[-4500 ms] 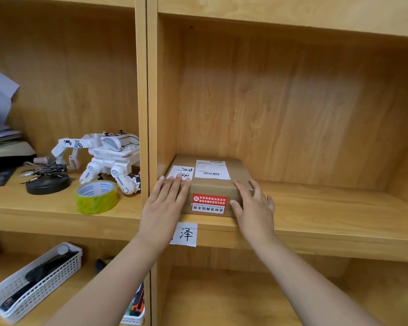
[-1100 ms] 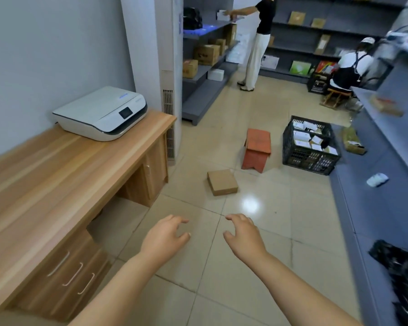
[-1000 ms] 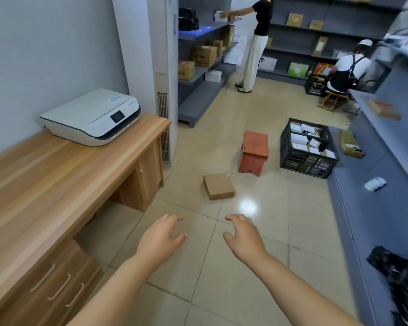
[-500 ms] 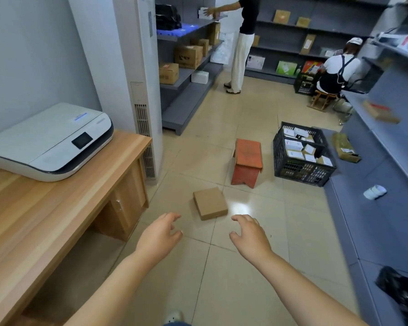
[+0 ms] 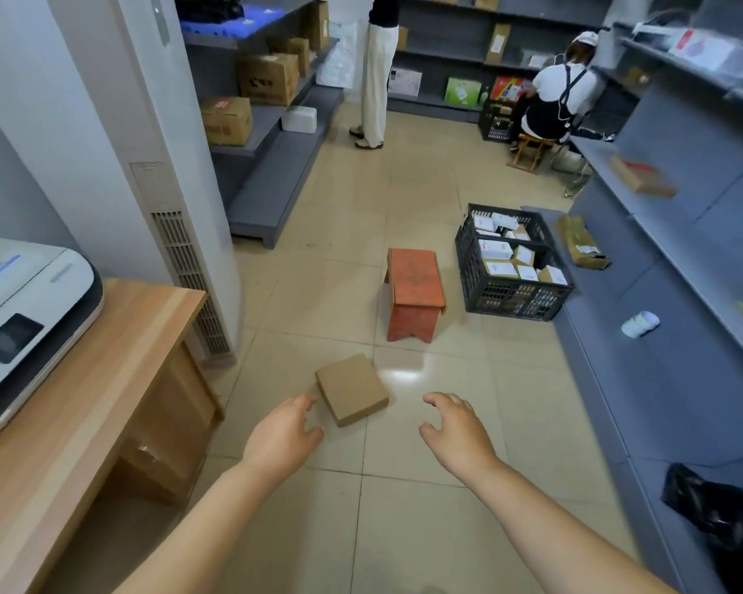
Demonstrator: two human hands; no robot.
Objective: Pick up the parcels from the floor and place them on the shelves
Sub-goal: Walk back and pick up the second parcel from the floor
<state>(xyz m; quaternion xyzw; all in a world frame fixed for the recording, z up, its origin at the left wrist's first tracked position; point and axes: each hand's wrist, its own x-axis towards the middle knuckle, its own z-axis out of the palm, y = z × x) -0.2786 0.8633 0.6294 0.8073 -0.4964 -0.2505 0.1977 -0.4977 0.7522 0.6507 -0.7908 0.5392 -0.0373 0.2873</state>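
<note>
The left hand [image 5: 285,435] reaches forward with fingers loosely spread and curled, grasping nothing; its fingertips sit just beside the near left edge of the parcel [image 5: 352,388], though whether they touch it cannot be told. The right hand [image 5: 457,431] is likewise released, fingers bent like a claw, apart from the parcel on its right side.

The parcel is a flat, square brown cardboard box, plain on its upper face with no label showing, lying turned at an angle on the beige tiled floor [image 5: 404,529] between the two hands and slightly farther away. A bright glare spot shines on the tile just right of it.

Beyond the parcel stands a small orange stool [image 5: 415,285], and to its right a black crate [image 5: 513,272] filled with small white and brown packages. Grey shelves [image 5: 683,259] run along the right side. On the near left is a wooden desk [image 5: 86,418] carrying a white printer [image 5: 22,319].
</note>
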